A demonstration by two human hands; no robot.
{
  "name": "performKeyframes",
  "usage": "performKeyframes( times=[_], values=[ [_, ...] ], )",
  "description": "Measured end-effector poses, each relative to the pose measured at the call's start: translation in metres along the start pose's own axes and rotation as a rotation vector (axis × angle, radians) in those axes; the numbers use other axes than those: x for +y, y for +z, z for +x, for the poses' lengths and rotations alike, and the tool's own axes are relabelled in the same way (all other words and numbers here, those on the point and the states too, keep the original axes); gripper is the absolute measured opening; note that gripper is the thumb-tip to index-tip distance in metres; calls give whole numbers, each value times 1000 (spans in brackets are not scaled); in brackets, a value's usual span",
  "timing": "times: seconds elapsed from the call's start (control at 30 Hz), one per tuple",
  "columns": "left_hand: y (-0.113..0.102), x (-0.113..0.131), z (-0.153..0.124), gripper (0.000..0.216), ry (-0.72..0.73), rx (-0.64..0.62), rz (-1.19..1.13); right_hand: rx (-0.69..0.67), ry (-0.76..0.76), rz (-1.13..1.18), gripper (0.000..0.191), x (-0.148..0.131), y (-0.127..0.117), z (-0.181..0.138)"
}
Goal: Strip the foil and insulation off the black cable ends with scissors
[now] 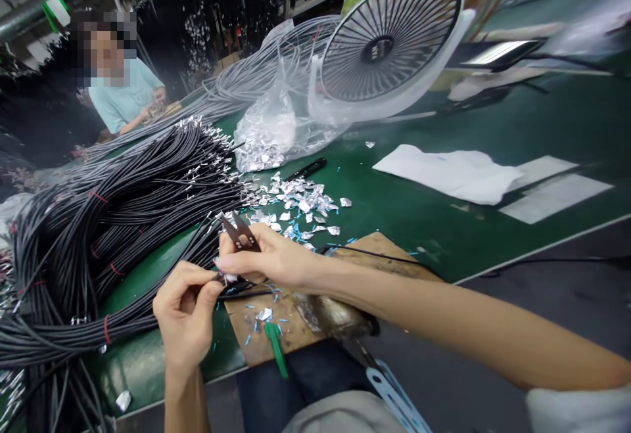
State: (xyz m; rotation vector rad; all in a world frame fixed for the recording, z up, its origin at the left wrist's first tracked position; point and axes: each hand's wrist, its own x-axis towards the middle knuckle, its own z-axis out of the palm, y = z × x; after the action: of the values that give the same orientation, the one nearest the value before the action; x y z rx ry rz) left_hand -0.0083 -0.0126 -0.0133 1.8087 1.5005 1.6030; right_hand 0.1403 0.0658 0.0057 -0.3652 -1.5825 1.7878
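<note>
My left hand [185, 315] is closed, pinching a black cable near its stripped end [230, 278], where a bit of whitish, shiny material shows. My right hand [271, 257] is wrapped round a pair of dark thread snips [240, 232], whose blades point up and away from the cable. Its thumb and fingertip meet at the same cable end, right beside the left fingertips. Part of the cable end is hidden by the fingers. Just beyond the hands, foil scraps [308, 200] and small blue clippings are scattered on the green tabletop [345, 170].
Bundles of black cables [133, 190] with red ties fill the left side. Behind them are grey cables [276, 58], a plastic bag [276, 127] of foil and a fan [389, 39]. A brown board [246, 334] carries a green strip [276, 347]. White sheets [448, 173] lie right; a person [123, 85] sits opposite.
</note>
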Motion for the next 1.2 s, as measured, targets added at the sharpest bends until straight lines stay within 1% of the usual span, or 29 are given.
performKeyframes(
  times=[0.07,0.1,0.13,0.2,0.23,0.27,0.33,0.4,0.43,0.47,0.5,0.53,0.6,0.67,0.7,0.77,0.8,0.83,0.9,0.93,1.0,1.07,1.1,1.13,1.17,1.2],
  values=[
    [4,-1,-1,8,-16,75,13,173,-54,-112,22,-1,5,-1],
    [6,-1,-1,9,-21,100,21,212,-43,-115,22,-1,7,-1],
    [8,-1,-1,10,-16,116,20,204,7,-66,23,-1,9,-1],
    [10,-1,0,11,-1,121,-2,122,146,108,26,0,12,-1],
    [11,-1,1,11,-2,117,-11,95,189,172,27,0,11,0],
    [10,-1,1,11,-15,110,-12,104,201,206,27,0,10,1],
    [9,-2,0,10,-53,95,-10,217,158,236,26,-3,3,3],
    [6,-3,-1,9,-79,98,-17,381,87,294,27,-7,-7,4],
    [5,-3,-1,9,-82,102,-24,459,43,317,30,-9,-11,3],
    [5,-4,-2,9,-73,113,-24,521,-4,289,31,-11,-14,2],
    [5,-5,-2,8,-56,117,-16,528,-26,205,29,-12,-15,1],
    [5,-5,-2,6,-33,121,-2,498,-45,72,29,-12,-14,0],
    [5,-6,-1,6,19,130,31,312,-101,-209,30,-9,-9,-2],
    [5,-6,-2,9,51,117,73,211,-151,-379,31,-6,-4,-3],
    [5,-6,-2,9,53,93,100,189,-150,-413,30,-3,-2,-3],
    [4,-5,-2,4,39,27,155,149,-111,-389,27,0,-2,-2],
    [4,-5,-2,6,19,-3,181,110,-97,-351,26,2,-2,-2],
    [3,-4,-2,11,-7,-31,198,60,-102,-311,25,3,-3,-1],
    [2,-3,-2,22,-72,-87,200,-4,-184,-319,26,4,-4,-2],
    [2,-2,-2,26,-113,-117,186,1,-258,-403,25,4,-4,-2],
    [1,-1,-2,31,-185,-161,150,70,-436,-711,21,4,-6,-5],
    [1,1,-3,35,-225,-177,133,217,-597,-1037,18,3,-9,-8],
    [1,2,-3,37,-233,-177,132,309,-654,-1138,19,3,-11,-9],
    [1,3,-3,39,-237,-171,132,454,-687,-1182,20,3,-13,-10],
    [1,4,-2,39,-242,-152,129,603,-697,-1180,20,4,-15,-10],
    [2,5,-2,39,-250,-123,124,675,-682,-1142,20,4,-15,-10]
  ],
)
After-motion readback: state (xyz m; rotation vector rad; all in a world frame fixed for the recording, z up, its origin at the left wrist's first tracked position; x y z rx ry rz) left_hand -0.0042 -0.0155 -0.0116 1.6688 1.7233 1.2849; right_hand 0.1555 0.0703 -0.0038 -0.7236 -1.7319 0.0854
